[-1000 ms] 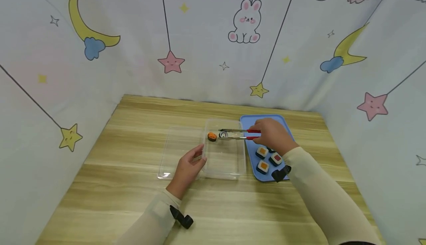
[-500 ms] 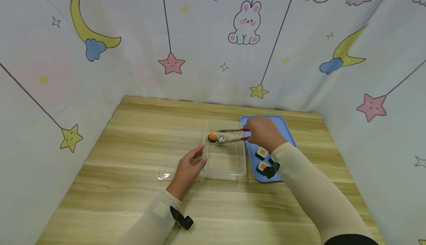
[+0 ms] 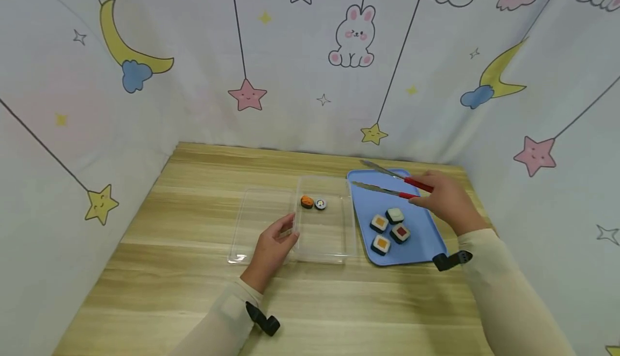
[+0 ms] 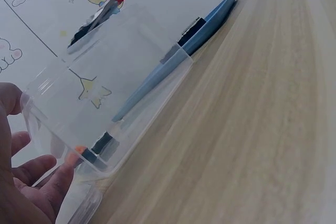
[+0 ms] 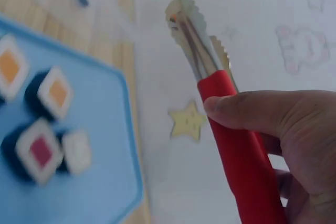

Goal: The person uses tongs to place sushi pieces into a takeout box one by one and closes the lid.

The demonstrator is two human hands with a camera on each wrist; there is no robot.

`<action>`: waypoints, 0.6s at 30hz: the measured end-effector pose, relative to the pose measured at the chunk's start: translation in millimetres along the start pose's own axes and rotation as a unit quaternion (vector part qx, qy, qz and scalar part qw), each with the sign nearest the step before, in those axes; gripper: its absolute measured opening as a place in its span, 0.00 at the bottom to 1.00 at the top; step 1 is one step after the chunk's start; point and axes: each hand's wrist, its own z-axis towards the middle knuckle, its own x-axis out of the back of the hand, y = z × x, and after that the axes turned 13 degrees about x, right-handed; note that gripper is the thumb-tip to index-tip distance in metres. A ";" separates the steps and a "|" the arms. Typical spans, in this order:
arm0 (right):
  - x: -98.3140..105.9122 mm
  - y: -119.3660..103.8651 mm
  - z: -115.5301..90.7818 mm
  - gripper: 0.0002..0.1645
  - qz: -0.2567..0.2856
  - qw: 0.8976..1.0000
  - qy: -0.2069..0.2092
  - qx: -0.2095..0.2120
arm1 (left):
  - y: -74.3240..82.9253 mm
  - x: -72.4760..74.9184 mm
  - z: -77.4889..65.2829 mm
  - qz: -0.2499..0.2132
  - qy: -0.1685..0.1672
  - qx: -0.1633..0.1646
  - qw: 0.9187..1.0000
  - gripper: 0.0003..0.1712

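My left hand point(image 3: 271, 246) holds the left wall of a clear plastic box point(image 3: 324, 240), thumb and fingers at its edge. Inside, near the back left, sit an orange-topped sushi piece point(image 3: 307, 201) and a small round sushi roll point(image 3: 320, 204), side by side. My right hand point(image 3: 448, 200) grips metal tongs point(image 3: 407, 195) by their red handles. The tongs' arms are spread, pointing left over the back of a blue tray point(image 3: 365, 197), with nothing between their tips. Several sushi pieces lie on the tray, among them a red-centred one point(image 3: 400, 233) and a white-topped one point(image 3: 394, 215).
A clear plastic lid point(image 3: 263, 221) lies left of the box on the wooden table point(image 3: 194, 291). Behind the table hangs a white cloth point(image 3: 300, 125) printed with stars, moons and rabbits, which also closes off both sides.
The tongs have let go of the small round roll in the box. My right hand has drawn them back to the right, above the tray, their arms spreading apart. My left hand stays put.
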 end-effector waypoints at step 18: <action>-21.7 89.5 -86.7 0.36 0.007 0.996 -0.046 -0.077 | -9.2 3.1 6.5 -0.017 -0.008 -0.011 1.000 0.29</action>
